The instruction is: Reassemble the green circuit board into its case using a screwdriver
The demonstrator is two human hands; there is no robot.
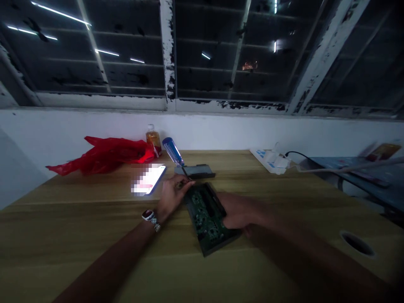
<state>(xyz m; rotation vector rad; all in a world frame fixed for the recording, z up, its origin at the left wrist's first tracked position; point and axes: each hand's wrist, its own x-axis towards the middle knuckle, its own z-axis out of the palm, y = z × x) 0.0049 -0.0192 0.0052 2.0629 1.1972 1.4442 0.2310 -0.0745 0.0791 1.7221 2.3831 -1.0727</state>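
A dark open casing with a green circuit board (203,219) lies tilted above the wooden table, its board facing up. My right hand (238,210) is closed on the casing's right side, slightly blurred; its fingertips are partly hidden. At the far left corner of the casing, my left hand (173,193) pinches the lower shaft of a screwdriver (173,150). The blue, striped handle leans up and away to the left. The screwdriver's tip is hard to make out by the fingers. Behind the casing lies a flat grey cover (199,171).
A lit phone (154,180) lies left of my left hand. Farther back are a crumpled red plastic bag (110,155) and a bottle of amber drink (153,141). A white power strip (269,160) with a cable sits back right. A round hole (358,244) opens in the table (151,261).
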